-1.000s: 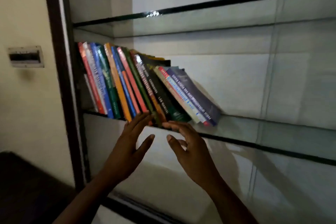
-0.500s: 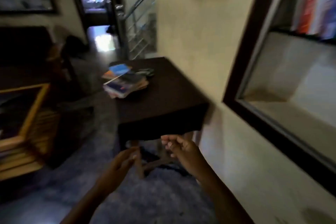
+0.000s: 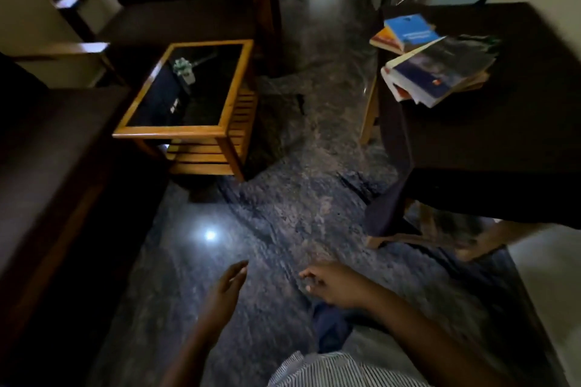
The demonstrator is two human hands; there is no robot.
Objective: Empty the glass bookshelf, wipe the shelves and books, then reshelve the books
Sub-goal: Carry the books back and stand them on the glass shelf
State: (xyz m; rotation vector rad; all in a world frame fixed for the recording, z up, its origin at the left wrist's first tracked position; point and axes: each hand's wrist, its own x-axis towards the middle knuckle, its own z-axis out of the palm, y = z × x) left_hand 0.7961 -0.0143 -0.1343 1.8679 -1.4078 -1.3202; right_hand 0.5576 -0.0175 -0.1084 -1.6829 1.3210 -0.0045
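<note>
Dark table (image 3: pixel 518 135) far right carries loose pile of books (image 3: pixel 437 69); bookshelf out of view. Left hand (image 3: pixel 228 281) flat, empty; right hand (image 3: pixel 333 284) loosely curled, empty. Emptying step, likely; next: face shelf, grip remaining books.

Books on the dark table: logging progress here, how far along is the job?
Done: some books lie piled on the dark table. In hand: nothing; left hand and right hand are empty. Left: those books need reshelving; the shelf is out of view, wiping unconfirmed.
</note>
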